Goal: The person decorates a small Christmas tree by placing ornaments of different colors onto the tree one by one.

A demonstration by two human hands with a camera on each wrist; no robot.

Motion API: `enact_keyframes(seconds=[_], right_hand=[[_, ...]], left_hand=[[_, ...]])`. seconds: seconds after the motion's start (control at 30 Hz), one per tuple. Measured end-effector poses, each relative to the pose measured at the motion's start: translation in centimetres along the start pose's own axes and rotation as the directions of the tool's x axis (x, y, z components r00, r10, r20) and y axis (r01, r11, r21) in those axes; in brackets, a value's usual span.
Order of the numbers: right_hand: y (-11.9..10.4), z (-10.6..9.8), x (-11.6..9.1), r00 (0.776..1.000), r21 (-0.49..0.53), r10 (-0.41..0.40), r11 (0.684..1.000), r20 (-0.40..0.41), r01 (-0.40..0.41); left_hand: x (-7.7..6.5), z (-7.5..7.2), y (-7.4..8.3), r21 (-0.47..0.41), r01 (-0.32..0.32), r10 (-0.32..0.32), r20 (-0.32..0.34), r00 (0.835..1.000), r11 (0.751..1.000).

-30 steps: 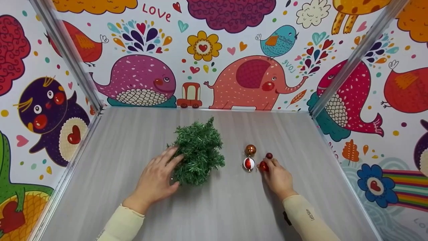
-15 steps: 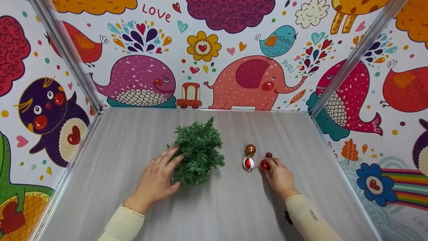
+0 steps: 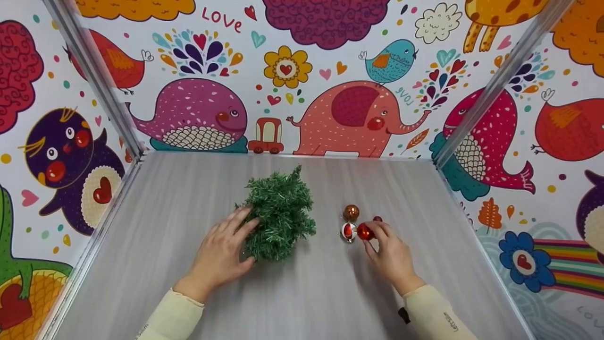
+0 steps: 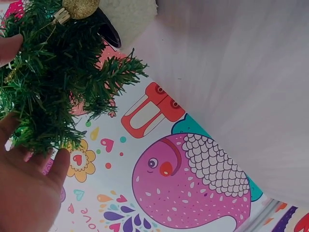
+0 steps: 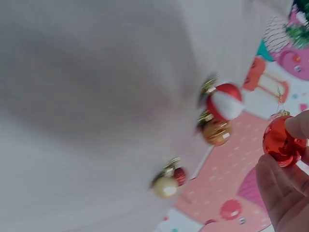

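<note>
A small green tinsel Christmas tree [image 3: 281,215] stands left of centre on the table. My left hand [image 3: 222,250] holds its left side, thumb and fingers on either side of the branches in the left wrist view. A gold glitter bauble [image 4: 81,7] hangs on it beside a white base [image 4: 130,21]. My right hand [image 3: 391,255] pinches a shiny red bauble [image 5: 280,140] between thumb and fingers, its thread loop upward. Beside it lie a red-and-white bauble [image 5: 225,102] and a copper bauble [image 3: 351,212].
A small dark red bauble [image 5: 179,176] and a cream bauble [image 5: 165,187] lie near the right hand; the cream one is hidden in the head view. Printed panels [image 3: 198,113] wall the grey table [image 3: 179,189] at the back and sides.
My right hand has lifted the red bauble and moved slightly left, so it now overlaps the edge of the red-and-white one in the head view. The left hand and tree stay put.
</note>
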State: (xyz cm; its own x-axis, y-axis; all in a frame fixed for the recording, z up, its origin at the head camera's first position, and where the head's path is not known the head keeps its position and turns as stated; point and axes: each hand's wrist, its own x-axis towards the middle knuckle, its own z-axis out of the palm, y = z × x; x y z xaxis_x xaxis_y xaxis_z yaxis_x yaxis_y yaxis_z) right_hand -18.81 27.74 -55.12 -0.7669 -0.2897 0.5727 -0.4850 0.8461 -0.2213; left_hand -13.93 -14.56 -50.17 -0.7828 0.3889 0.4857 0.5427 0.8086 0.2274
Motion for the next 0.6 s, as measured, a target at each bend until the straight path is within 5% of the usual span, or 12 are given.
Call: enact_keyframes(seconds=[0.6], right_hand=[[-8.9, -1.3, 2.0, 0.974, 0.242, -0.224, 0.943, -0.038, 0.227]], left_hand=[[0.1, 0.2, 0.1, 0.024, -0.015, 0.015, -0.030, 0.999, 1.000]])
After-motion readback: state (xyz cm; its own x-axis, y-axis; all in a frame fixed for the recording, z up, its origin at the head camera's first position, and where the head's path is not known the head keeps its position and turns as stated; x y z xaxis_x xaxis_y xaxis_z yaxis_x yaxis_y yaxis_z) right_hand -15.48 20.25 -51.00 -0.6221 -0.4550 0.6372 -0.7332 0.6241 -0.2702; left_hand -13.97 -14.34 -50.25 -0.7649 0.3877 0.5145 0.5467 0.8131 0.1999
